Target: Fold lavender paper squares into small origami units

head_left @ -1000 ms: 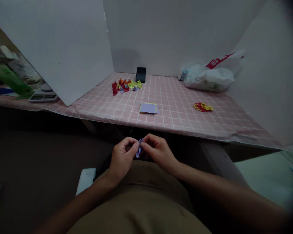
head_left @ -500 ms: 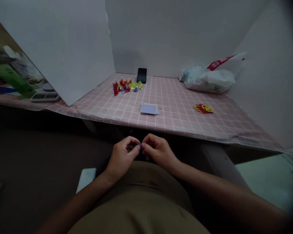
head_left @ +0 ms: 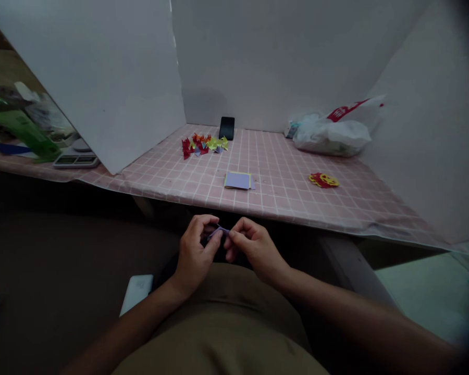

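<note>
Between my two hands is a small folded piece of purple paper (head_left: 220, 229), held above my lap in front of the table edge. My left hand (head_left: 197, 247) pinches its left part between thumb and fingers. The thumb and forefinger of my right hand (head_left: 254, 245) are closed on its right end. Much of the paper is hidden by the fingers, so its full shape does not show. On the table beyond lies a stack of square paper sheets (head_left: 237, 180), purple on top with yellow beneath. Farther back stands a cluster of small folded paper figures (head_left: 203, 144) in red, orange, yellow and purple.
Red and yellow paper cutouts (head_left: 323, 180) lie to the right on the checked pink table (head_left: 281, 172). A white plastic bag (head_left: 334, 136) and a dark phone (head_left: 227, 128) are at the back. White panels enclose the table. Left are a scale (head_left: 76, 159) and a white power bank (head_left: 137, 292).
My fingertips have moved slightly apart, and more of the purple paper shows between them. The view has tilted up a little, so the table sits lower.
</note>
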Motion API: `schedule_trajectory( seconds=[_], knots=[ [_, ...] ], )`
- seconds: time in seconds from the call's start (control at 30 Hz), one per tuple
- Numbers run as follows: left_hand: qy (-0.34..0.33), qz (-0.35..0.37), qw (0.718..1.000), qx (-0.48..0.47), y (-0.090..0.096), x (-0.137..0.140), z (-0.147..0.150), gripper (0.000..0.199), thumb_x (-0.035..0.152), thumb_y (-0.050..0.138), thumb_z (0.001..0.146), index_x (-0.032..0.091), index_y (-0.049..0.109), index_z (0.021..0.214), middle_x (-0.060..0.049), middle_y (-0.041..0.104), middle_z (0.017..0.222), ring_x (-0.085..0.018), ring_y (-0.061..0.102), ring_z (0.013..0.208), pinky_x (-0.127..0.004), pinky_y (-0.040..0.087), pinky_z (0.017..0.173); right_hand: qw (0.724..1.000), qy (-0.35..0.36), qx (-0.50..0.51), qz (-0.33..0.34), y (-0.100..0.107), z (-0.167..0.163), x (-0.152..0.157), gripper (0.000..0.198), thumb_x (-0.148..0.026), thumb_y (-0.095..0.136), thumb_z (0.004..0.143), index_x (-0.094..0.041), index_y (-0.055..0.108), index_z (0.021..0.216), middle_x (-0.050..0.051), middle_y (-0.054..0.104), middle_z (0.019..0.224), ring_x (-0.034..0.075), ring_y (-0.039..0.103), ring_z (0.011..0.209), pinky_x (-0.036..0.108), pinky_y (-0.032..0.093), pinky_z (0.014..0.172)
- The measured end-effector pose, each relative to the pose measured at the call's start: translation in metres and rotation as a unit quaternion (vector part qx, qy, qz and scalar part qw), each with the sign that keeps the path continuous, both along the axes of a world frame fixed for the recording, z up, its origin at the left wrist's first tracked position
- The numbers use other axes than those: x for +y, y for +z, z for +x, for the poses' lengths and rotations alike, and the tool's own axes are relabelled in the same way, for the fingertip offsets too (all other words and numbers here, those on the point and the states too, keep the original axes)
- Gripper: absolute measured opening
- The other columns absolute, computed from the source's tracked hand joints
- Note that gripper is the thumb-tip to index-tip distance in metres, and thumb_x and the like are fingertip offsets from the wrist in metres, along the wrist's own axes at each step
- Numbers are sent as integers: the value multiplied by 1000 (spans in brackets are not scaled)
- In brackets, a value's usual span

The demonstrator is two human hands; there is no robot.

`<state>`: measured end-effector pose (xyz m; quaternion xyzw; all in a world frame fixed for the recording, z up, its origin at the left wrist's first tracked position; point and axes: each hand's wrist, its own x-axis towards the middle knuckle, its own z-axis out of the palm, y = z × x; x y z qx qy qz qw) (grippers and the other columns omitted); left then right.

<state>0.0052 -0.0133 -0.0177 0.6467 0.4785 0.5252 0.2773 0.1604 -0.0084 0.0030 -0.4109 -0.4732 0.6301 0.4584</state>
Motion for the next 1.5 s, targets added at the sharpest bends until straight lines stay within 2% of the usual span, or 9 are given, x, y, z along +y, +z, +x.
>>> schedule_trajectory(
  seconds=[0.13, 0.37, 0.63, 0.8, 0.87, 0.97, 1.03, 1.17, 1.5],
  knots=[
    [33, -8, 999, -7, 0, 0, 1, 13, 23, 64, 87, 20, 60, 100, -4, 63, 98, -16, 65, 85, -27, 52, 75, 1000, -9, 24, -15, 0, -2, -2, 24, -33, 70, 80, -19, 51, 75, -3, 68, 64, 10, 63, 47, 24, 52, 49],
    [14, -101, 993, -56, 5, 1, 3, 10, 27, 64, 85, 18, 64, 88, -2, 67, 81, -15, 62, 71, -25, 49, 65, 999, -18, 32, -9, -3, -3, -4, 24, -34, 70, 81, -19, 51, 76, -2, 68, 65, 11, 64, 49, 24, 53, 51],
    [26, -30, 999, 12, 6, 3, 1, 7, 22, 61, 88, 18, 65, 84, -1, 63, 81, -14, 58, 73, -24, 45, 67, 1000, -12, -13, -15, -3, -4, -4, 20, -29, 66, 80, -19, 50, 74, -3, 66, 62, 10, 62, 47, 23, 51, 49],
    [2, -2, 998, 57, 11, 6, -6, 9, 21, 58, 90, 19, 65, 83, -2, 63, 83, -15, 59, 77, -26, 45, 70, 994, 43, -99, -9, -3, -2, -3, 19, -30, 61, 83, -20, 49, 73, -3, 62, 61, 10, 57, 45, 22, 44, 46],
    [-34, -1, 996, 87, 15, 9, -10, 9, 20, 58, 89, 19, 65, 83, -2, 63, 84, -16, 59, 78, -26, 45, 71, 987, 32, -157, 33, -2, 0, -2, 16, -27, 60, 83, -20, 49, 73, -4, 58, 61, 11, 54, 48, 23, 40, 46],
    [-106, -22, 986, 129, 22, 11, -17, 9, 18, 59, 86, 20, 66, 81, -2, 62, 81, -16, 59, 76, -27, 45, 71, 957, -29, -237, 163, 0, 5, 2, 5, -23, 61, 84, -21, 56, 84, -3, 56, 68, 13, 52, 61, 26, 41, 56],
    [-151, -48, 978, 135, 25, 11, -18, 8, 17, 59, 84, 20, 65, 81, -1, 63, 80, -15, 59, 74, -27, 46, 70, 937, -21, -265, 227, 2, 8, 3, 5, -21, 61, 85, -21, 61, 90, -1, 58, 74, 15, 54, 68, 28, 42, 63],
    [-155, -104, 979, 86, 24, 9, -18, 4, 20, 62, 84, 21, 61, 87, 1, 63, 79, -15, 59, 72, -26, 46, 67, 925, 26, -278, 257, 4, 10, 4, 12, -17, 57, 88, -20, 64, 79, 3, 61, 81, 17, 58, 78, 31, 44, 71],
    [-134, -187, 965, -129, 11, 5, -14, 26, 24, 70, 79, 21, 60, 102, -1, 62, 90, -14, 61, 80, -25, 51, 69, 957, 22, -217, 192, 0, 7, 6, 9, -18, 61, 83, -19, 64, 75, 0, 63, 76, 16, 58, 74, 28, 45, 68]
  ],
)
